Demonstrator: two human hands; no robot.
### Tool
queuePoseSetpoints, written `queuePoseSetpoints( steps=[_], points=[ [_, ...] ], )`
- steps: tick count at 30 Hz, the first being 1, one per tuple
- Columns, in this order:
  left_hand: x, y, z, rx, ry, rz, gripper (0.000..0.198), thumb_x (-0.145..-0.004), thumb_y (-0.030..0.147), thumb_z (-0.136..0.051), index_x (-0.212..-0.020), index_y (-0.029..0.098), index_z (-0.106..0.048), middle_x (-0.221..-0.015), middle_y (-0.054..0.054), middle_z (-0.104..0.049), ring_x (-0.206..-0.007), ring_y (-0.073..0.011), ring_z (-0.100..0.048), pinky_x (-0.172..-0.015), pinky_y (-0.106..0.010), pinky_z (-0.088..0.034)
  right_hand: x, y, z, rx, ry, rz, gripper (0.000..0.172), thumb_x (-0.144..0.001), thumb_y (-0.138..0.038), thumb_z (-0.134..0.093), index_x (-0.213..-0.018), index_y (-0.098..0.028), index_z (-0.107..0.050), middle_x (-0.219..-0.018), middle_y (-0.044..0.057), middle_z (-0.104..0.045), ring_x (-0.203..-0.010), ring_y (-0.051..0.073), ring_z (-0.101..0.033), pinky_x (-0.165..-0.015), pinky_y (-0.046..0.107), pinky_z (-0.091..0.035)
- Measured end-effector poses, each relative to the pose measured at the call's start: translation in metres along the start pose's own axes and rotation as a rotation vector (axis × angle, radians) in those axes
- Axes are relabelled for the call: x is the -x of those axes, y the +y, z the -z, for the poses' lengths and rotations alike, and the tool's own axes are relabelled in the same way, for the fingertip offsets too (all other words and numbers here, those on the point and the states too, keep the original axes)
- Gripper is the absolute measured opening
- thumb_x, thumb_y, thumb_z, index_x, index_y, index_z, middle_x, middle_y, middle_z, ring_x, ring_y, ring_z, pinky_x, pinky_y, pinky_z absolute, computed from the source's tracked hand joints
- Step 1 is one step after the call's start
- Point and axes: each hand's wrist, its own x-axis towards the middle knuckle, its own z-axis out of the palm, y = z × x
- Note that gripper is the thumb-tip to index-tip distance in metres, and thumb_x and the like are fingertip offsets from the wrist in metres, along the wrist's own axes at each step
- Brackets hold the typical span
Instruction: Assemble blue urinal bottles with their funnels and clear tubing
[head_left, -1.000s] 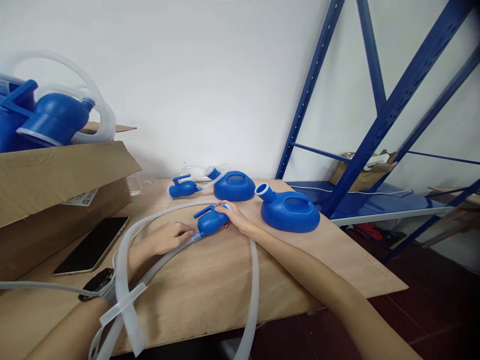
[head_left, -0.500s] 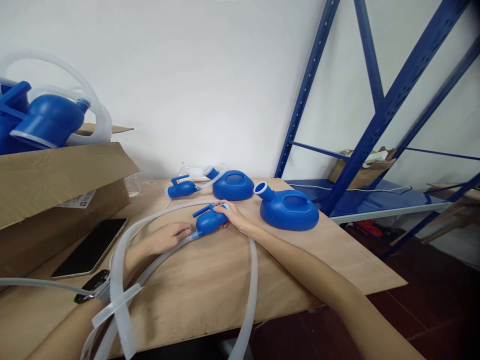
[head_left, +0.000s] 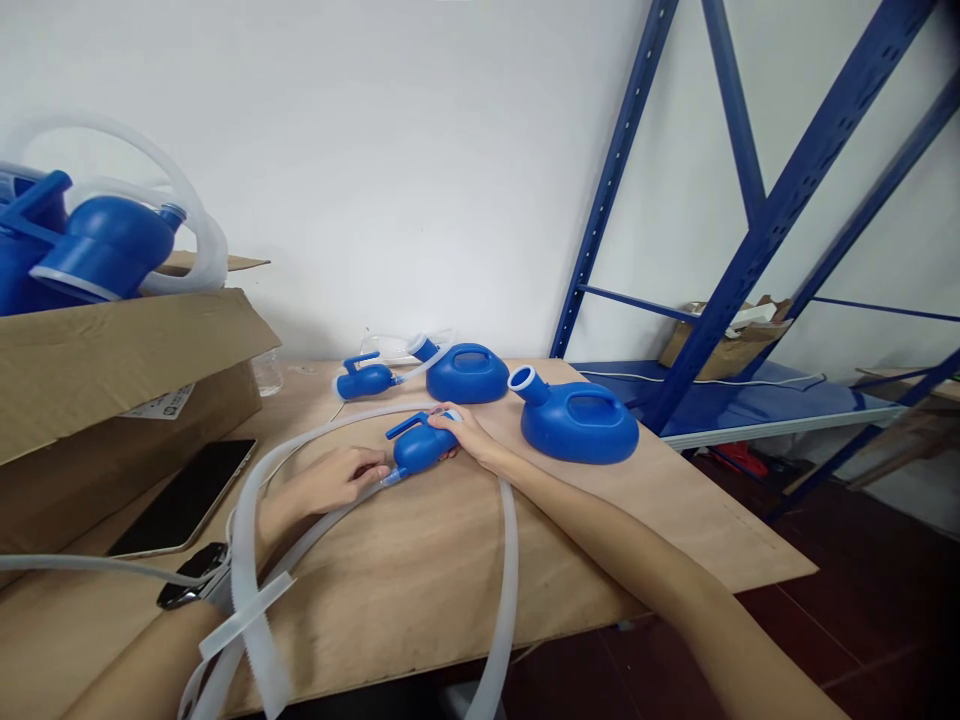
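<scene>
My right hand (head_left: 465, 436) is closed around the wide, white-rimmed end of a blue urinal cup (head_left: 418, 447) with a handle, just above the table. A translucent hose (head_left: 319, 530) joins the cup's narrow spout through a clear connector. My left hand (head_left: 346, 478) has its fingers curled on this hose beside the connector; part of the grip is hidden. The rest of the hose loops around both forearms and hangs past the table's front edge. Behind stand two blue urinal bottles, one at the right (head_left: 579, 424) and one further back (head_left: 466, 374). A second blue urinal cup (head_left: 366, 379) lies to their left.
An open cardboard box (head_left: 127, 370) with more blue cups and hoses stands at the left. A black phone (head_left: 184, 498) lies in front of it. A blue metal shelf (head_left: 750, 400) holding a small carton (head_left: 724, 335) is at the right, beyond the wooden table's edge (head_left: 772, 560).
My left hand has shifted slightly right along the hose, up to the connector at the cup's spout. My right hand keeps its hold on the cup. The view has tilted a little.
</scene>
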Motion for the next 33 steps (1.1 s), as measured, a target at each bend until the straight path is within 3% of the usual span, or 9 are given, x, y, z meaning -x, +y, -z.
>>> queuePoseSetpoints(
  steps=[3, 20, 27, 30, 33],
  points=[
    [-0.001, 0.0, -0.001, -0.046, -0.07, -0.019, 0.044, -0.094, 0.053, -0.044, -0.074, 0.023, -0.068, -0.082, -0.005, -0.073, -0.074, -0.024, -0.062, -0.074, -0.032, -0.044, 0.0, 0.0, 0.0, 0.002, 0.002, 0.002, 0.034, -0.081, -0.047, -0.071, -0.106, -0.024, -0.064, -0.095, 0.002, -0.068, -0.065, 0.016, -0.066, -0.04, 0.019, -0.048],
    [-0.004, -0.01, -0.018, -0.201, 0.011, -0.073, 0.042, -0.103, 0.041, -0.033, -0.088, 0.021, -0.067, -0.095, -0.007, -0.076, -0.086, -0.0234, -0.067, -0.08, -0.032, -0.043, 0.0, -0.002, 0.0, -0.036, 0.012, -0.021, 0.033, -0.079, -0.045, -0.071, -0.103, -0.024, -0.064, -0.092, 0.002, -0.068, -0.059, 0.015, -0.064, -0.039, 0.021, -0.047],
    [-0.001, -0.005, -0.02, -0.266, 0.014, -0.081, 0.042, -0.104, 0.038, -0.033, -0.082, 0.021, -0.064, -0.085, -0.006, -0.074, -0.078, -0.022, -0.065, -0.073, -0.031, -0.04, 0.001, 0.0, -0.001, -0.013, 0.048, 0.049, 0.039, -0.076, -0.049, -0.074, -0.105, -0.024, -0.065, -0.094, 0.003, -0.065, -0.065, 0.018, -0.064, -0.04, 0.023, -0.047],
    [-0.003, -0.004, -0.021, -0.255, 0.001, -0.074, 0.041, -0.103, 0.038, -0.034, -0.079, 0.02, -0.062, -0.081, -0.006, -0.072, -0.073, -0.0208, -0.063, -0.071, -0.031, -0.038, 0.003, 0.0, -0.001, 0.007, 0.07, 0.098, 0.043, -0.074, -0.051, -0.075, -0.107, -0.024, -0.065, -0.097, 0.003, -0.065, -0.07, 0.019, -0.063, -0.046, 0.025, -0.049],
    [-0.005, -0.005, -0.022, -0.167, 0.011, -0.067, 0.043, -0.102, 0.041, -0.035, -0.074, 0.02, -0.059, -0.077, -0.004, -0.069, -0.07, -0.0193, -0.059, -0.071, -0.03, -0.037, 0.002, 0.0, 0.0, 0.012, 0.096, 0.23, 0.04, -0.073, -0.048, -0.076, -0.103, -0.022, -0.067, -0.101, 0.003, -0.067, -0.085, 0.021, -0.064, -0.068, 0.03, -0.055]
  ],
)
